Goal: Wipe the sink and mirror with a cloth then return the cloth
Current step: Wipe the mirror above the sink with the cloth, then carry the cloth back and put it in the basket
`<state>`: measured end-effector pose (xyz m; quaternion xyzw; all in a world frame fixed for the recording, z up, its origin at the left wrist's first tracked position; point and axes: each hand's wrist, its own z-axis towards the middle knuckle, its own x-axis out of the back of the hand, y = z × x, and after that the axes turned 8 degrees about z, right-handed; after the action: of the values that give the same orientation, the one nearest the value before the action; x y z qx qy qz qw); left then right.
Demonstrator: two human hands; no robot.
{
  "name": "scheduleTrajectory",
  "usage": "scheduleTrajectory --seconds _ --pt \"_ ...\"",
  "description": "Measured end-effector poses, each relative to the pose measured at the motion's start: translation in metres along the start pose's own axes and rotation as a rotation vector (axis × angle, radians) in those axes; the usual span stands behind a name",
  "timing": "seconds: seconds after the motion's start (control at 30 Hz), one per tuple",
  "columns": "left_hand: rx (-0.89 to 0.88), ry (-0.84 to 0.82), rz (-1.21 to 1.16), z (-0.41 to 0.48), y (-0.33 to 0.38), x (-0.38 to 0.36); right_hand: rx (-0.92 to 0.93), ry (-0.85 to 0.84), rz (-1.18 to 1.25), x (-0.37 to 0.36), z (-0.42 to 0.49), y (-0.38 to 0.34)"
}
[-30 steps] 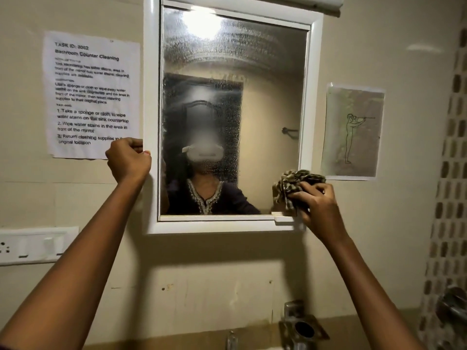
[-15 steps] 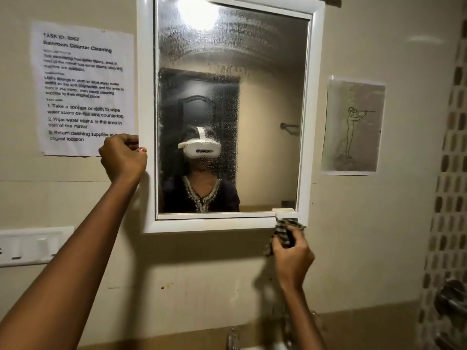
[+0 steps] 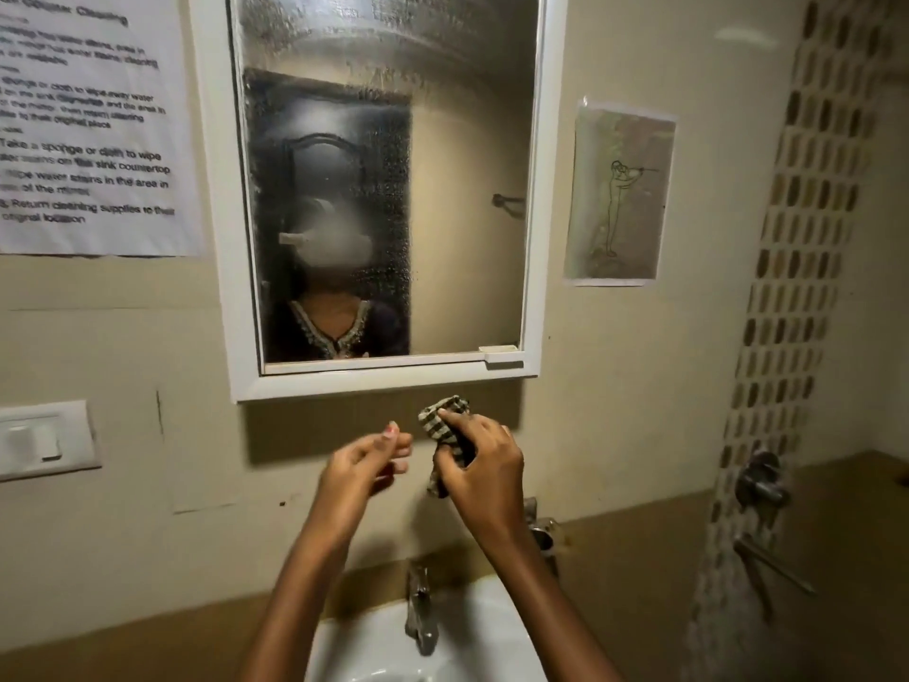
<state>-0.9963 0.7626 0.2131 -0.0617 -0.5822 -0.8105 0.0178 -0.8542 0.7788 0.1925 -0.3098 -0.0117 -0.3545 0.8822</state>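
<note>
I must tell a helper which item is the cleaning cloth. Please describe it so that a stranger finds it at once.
Start at the white-framed mirror on the wall above the sink. Just below its lower edge, the right hand grips the cloth, bunched up. It is the only fabric here, with a dark and light check pattern; the left hand beside it is empty.

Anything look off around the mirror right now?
Yes: the mirror is still fogged and streaked along its top and left side, with droplets in the middle. The right hand holds the cloth below the frame, off the glass.
</note>
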Motion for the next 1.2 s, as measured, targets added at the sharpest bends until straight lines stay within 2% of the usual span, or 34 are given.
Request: scheduleTrajectory --seconds 0.07,0.13,0.3,0.37,0.47,0.53,0.63,0.7,0.73,0.77,0.87,1.0,1.13,1.2 --pt "0.103 -0.138 -0.222 -0.008 -0.016 -0.021 0.018 -0.061 -0.034 0.007 -0.014 -0.006" --pt "0.105 -0.211 -0.369 -0.011 -0.022 -0.035 0.010 -0.104 -0.058 0.021 -0.024 -0.009" --pt "0.219 -0.357 -0.422 -0.021 -0.040 -0.078 -0.136 -0.230 0.182 0.083 -0.041 -0.002" --pt "0.265 -0.396 -0.422 -0.029 -0.046 -0.100 -0.230 -0.174 0.153 0.106 -0.049 0.009" --pt "0.231 -0.445 -0.432 -0.037 -0.050 -0.127 -0.422 -0.091 0.030 0.144 -0.061 0.029" --pt "0.200 -0.535 -0.398 -0.042 -0.047 -0.147 -0.691 -0.179 0.200 0.174 -0.071 0.037" --pt "0.206 -0.702 -0.405 -0.050 -0.040 -0.183 -1.038 -0.290 0.732 0.206 -0.096 0.050" --pt "0.231 -0.817 -0.396 -0.062 -0.032 -0.213 -1.094 -0.214 1.096 0.229 -0.114 0.059" --pt "0.240 -0.859 -0.388 -0.067 -0.028 -0.227 -1.095 -0.167 1.141 0.243 -0.121 0.063" --pt "0.250 -0.887 -0.363 -0.074 -0.024 -0.245 -1.088 -0.118 1.131 0.261 -0.128 0.067" --pt "0.230 -0.893 -0.225 -0.099 -0.012 -0.302 -1.079 0.052 0.825 0.329 -0.144 0.080" --pt "0.168 -0.923 -0.070 -0.161 0.015 -0.394 -1.073 0.194 0.501 0.436 -0.173 0.086" --pt "0.200 -1.044 -0.140 -0.236 0.041 -0.481 -1.073 0.337 0.438 0.543 -0.215 0.082" --pt "0.318 -1.189 -0.202 -0.276 0.054 -0.526 -1.075 0.446 0.400 0.600 -0.240 0.077"
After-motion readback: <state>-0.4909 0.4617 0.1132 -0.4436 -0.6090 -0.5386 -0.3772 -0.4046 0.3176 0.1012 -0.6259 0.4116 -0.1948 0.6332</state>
